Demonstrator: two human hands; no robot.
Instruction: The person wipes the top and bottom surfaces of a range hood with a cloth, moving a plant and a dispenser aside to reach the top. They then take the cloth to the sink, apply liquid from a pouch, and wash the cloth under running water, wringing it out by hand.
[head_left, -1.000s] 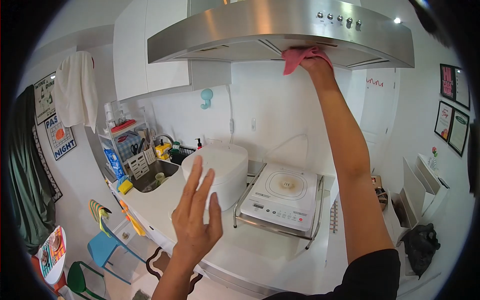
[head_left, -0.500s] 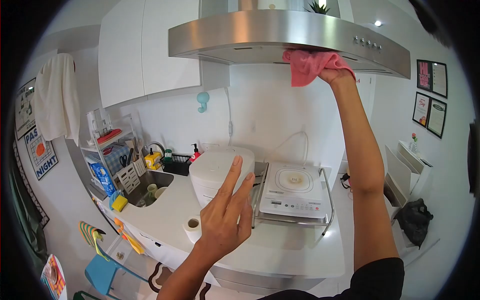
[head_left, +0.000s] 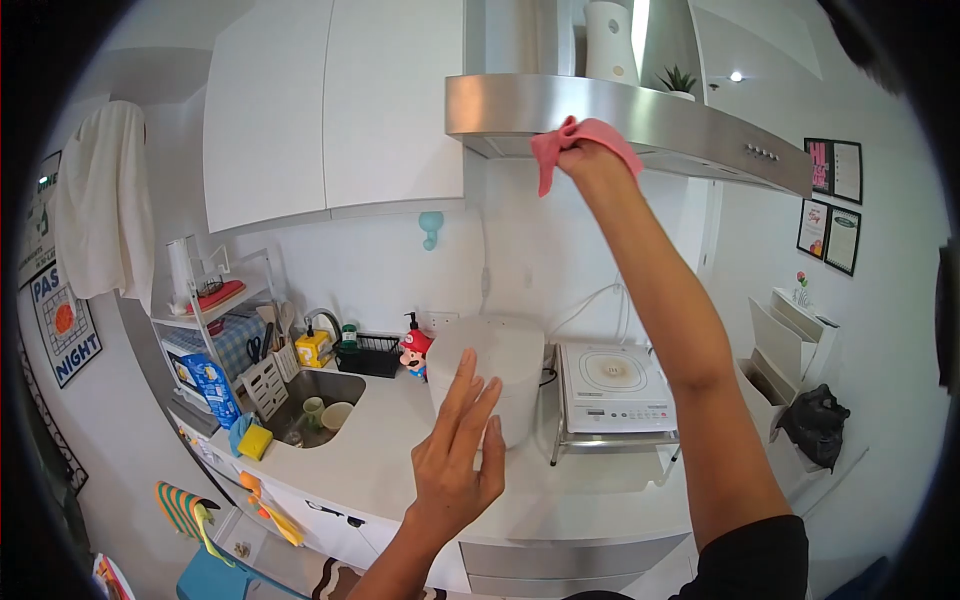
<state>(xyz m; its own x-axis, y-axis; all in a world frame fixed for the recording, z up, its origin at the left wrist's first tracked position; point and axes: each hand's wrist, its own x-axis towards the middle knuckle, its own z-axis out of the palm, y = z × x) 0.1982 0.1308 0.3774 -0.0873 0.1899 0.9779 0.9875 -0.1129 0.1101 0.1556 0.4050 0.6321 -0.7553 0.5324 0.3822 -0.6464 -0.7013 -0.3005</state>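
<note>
My right hand [head_left: 585, 160] is raised to the stainless steel range hood [head_left: 600, 105], its fingers closed on a pink cloth [head_left: 603, 132]. The cloth lies against the hood's lower front edge, left of the middle, and hides part of the fingers. My left hand [head_left: 455, 455] hangs in the air over the counter, in front of a white lidded bin [head_left: 490, 350]. Its fingers are stretched out and apart, with nothing in them.
Under the hood, a white induction cooker [head_left: 615, 385] stands on a metal rack. To the left are a sink [head_left: 315, 400] with cups, a yellow sponge [head_left: 255, 442] and a dish shelf [head_left: 210, 310]. White cabinets [head_left: 390, 110] hang beside the hood.
My right hand has moved the pink cloth left along the hood to its front edge. The view has shifted, and the paper roll is no longer visible. My left hand stays spread.
</note>
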